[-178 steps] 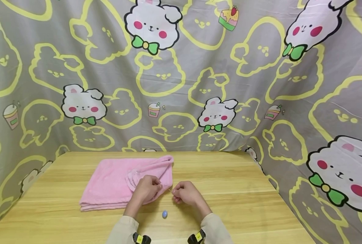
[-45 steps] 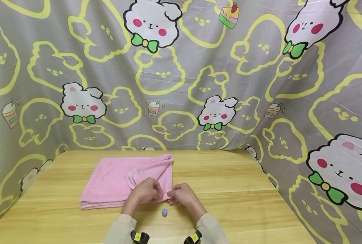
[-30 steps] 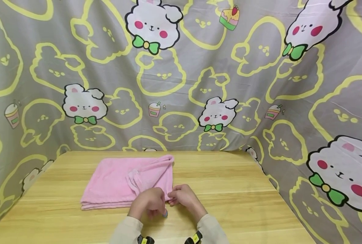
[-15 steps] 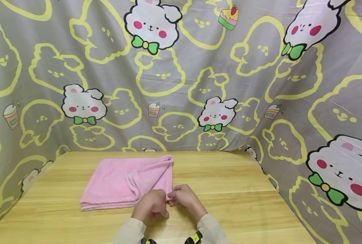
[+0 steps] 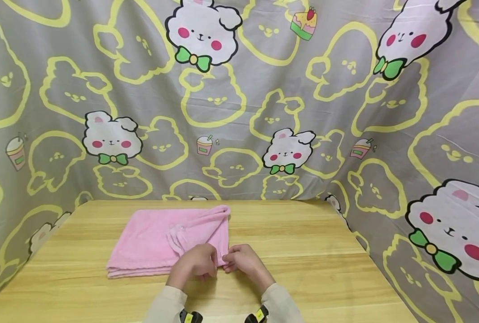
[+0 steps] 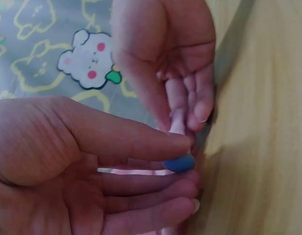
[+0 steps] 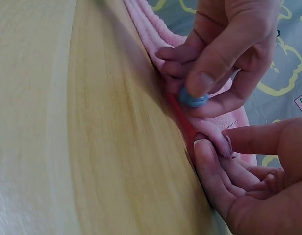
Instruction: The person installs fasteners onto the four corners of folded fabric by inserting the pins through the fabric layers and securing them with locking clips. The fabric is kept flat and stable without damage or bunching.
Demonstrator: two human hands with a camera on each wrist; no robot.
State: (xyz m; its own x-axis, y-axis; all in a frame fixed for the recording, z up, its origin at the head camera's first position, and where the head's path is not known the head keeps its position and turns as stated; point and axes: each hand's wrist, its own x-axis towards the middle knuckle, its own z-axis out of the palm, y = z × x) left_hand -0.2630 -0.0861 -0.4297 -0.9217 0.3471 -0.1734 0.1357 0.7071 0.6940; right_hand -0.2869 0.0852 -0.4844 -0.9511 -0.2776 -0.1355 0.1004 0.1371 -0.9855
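Note:
A folded pink plush cloth (image 5: pixel 150 242) lies on the table, its near right corner between my hands. My left hand (image 5: pixel 196 261) pinches a small blue oval piece (image 6: pixel 179 164) between thumb and fingers, just beside that corner. My right hand (image 5: pixel 244 260) pinches the edge of the cloth; in the right wrist view a thin needle-like pin (image 7: pixel 232 125) pokes out of the fabric next to the index finger. A red strip (image 7: pixel 179 111) shows along the cloth's underside. In the head view the blue piece is hidden by my left hand.
The light wooden table (image 5: pixel 304 251) runs out on all sides of the cloth. Behind and beside it hangs a grey curtain (image 5: pixel 231 107) printed with cartoon rabbits.
Earlier the blue piece lay on the table below the cloth. My left hand has left the cloth, picked the piece up and brought it back to the corner. My right hand stays there.

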